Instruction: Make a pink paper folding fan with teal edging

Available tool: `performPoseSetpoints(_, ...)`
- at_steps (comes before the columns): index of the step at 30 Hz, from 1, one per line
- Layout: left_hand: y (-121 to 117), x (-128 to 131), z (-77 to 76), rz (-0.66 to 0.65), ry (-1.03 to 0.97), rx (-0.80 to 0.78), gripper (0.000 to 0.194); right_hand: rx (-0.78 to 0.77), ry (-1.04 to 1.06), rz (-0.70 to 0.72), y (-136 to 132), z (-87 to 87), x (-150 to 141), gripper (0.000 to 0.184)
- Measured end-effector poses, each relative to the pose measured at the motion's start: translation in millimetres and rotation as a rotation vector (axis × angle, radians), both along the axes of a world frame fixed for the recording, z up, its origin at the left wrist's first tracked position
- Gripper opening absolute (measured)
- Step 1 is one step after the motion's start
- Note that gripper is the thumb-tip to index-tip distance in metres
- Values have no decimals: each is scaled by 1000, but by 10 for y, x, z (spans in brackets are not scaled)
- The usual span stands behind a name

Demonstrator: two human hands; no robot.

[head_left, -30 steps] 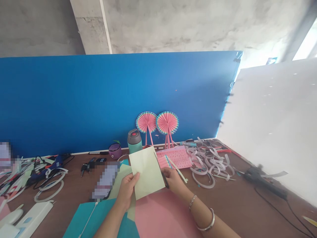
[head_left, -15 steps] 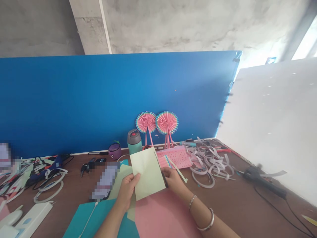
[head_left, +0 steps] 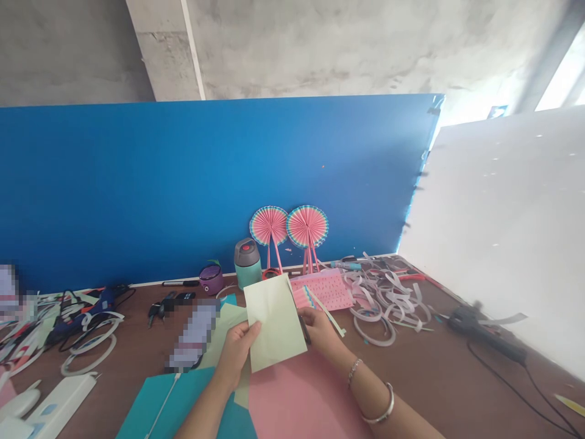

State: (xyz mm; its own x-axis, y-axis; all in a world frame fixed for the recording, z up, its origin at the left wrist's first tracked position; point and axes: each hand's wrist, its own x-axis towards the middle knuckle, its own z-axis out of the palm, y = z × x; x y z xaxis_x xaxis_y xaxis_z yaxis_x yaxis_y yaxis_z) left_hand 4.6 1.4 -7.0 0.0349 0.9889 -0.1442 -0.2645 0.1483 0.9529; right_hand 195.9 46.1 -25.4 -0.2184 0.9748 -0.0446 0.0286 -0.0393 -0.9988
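The pale green paper sheet (head_left: 275, 326) is held raised and tilted in front of the person, above a pink sheet (head_left: 306, 399) whose lower edge is cut off by the frame. The left hand (head_left: 240, 347) grips the sheet at its left edge: the thumb lies flat on the near face, and the fingers pass behind, where the paper hides their tips. The right hand (head_left: 317, 329) is at the right edge, its fingers closed around a slim dark tool (head_left: 304, 329); most of the tool is concealed by the hand and paper, so its type and the position of its working end cannot be determined. A teal sheet (head_left: 155, 405) lies at lower left, partly covered by the left forearm and cropped at the bottom. Behind the raised sheet, a teal bottle (head_left: 247, 272) with a grey lid stands upright, its lower right side obscured. Two pink pleated fans (head_left: 308, 225) lean near the blue partition (head_left: 183, 183). The phone (head_left: 194, 335) is pixelated and its screen unreadable. At right, the black glue gun (head_left: 489, 335) is blurred. The white power strip (head_left: 61, 405) at left is partly out of frame.
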Motion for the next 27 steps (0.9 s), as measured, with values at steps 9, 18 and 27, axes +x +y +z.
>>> performPoseSetpoints(9, 1, 1, 12, -12, 12, 15, 47, 30, 19, 17, 26, -63, 1, 23)
performPoseSetpoints(18, -14, 9, 45, -4, 22, -3, 47, 23, 4, -3, 45, -96, 9, 23)
performPoseSetpoints(27, 7, -1, -24, -57, 60, 12, 45, 0, 80, -6, 30, -32, -9, 25)
